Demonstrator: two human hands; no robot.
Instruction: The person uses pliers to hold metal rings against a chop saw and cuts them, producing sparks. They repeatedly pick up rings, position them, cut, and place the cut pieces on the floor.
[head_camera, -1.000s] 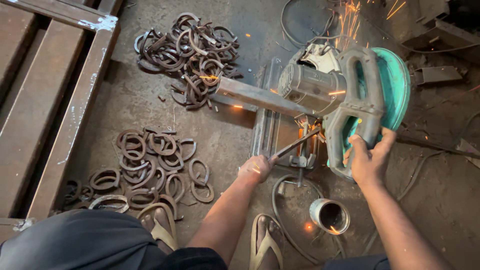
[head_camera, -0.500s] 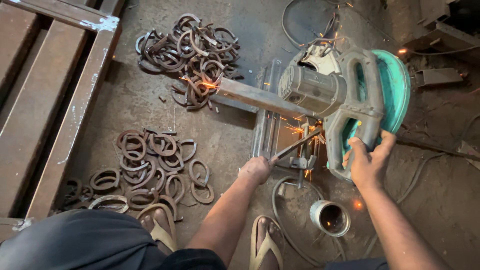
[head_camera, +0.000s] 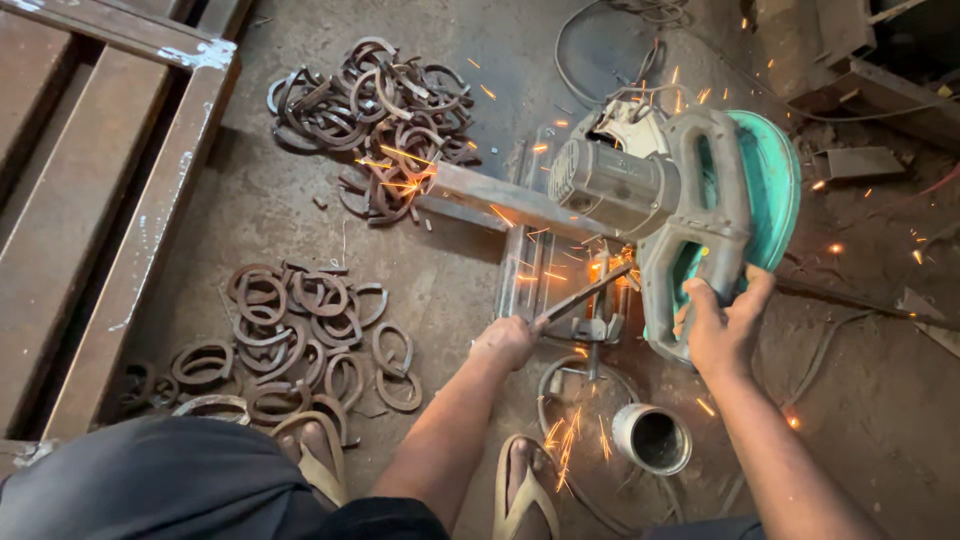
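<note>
My right hand (head_camera: 722, 325) grips the grey handle of a chop saw (head_camera: 690, 195) with a green blade guard, pressed down on the floor. My left hand (head_camera: 508, 340) is closed on the near end of a thin metal rod (head_camera: 585, 292) that runs up under the saw. Orange sparks fly from the cut toward the left and toward my feet. A flat steel bar (head_camera: 495, 195) lies across the saw's base, pointing left.
Two heaps of bent metal rings lie on the concrete floor, one at the top (head_camera: 375, 120), one near my left foot (head_camera: 300, 335). Rusty steel beams (head_camera: 130, 200) fill the left. A small metal can (head_camera: 652, 437) stands between my sandalled feet. Cables loop around.
Both hands keep their grip. The sparks have shifted, now spraying over the upper ring heap and down by my feet. The saw sits about as before.
</note>
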